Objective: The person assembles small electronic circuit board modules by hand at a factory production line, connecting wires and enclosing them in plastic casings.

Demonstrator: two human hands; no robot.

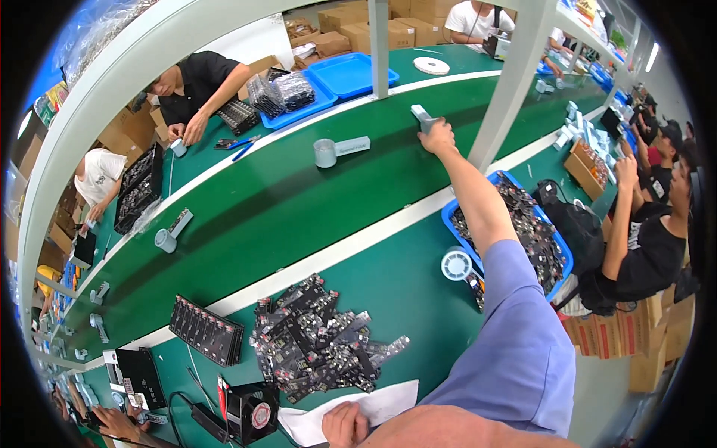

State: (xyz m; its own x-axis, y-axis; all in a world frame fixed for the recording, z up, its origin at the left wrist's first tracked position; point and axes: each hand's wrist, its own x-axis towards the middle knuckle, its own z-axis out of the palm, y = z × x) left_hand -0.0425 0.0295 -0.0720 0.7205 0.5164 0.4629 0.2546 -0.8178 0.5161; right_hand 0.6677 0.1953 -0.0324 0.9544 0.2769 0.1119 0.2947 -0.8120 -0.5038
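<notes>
Our right hand (438,137) clamps the pale unit (418,113) at the green belt (299,205); we should move it gently, clear of the neighbouring round-headed unit (326,153). We cannot tell whether our left hand (345,424) grips the white sheet (388,396).

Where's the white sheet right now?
In the head view, the white sheet lies at bottom centre, partly covered by the left hand, below the circuit board pile.

- Circuit-board pile (314,336): on the workbench (429,321); clock directions run from it.
- Nine o'clock: a stack of board panels (207,330).
- Six: a sheet (396,394), left hand (345,423) over it.
- Two: a tray (564,254) holding boards.
- Twelve: the conveyor (246,231).
- One: handheld device (419,113), at the right hand (438,137).
</notes>
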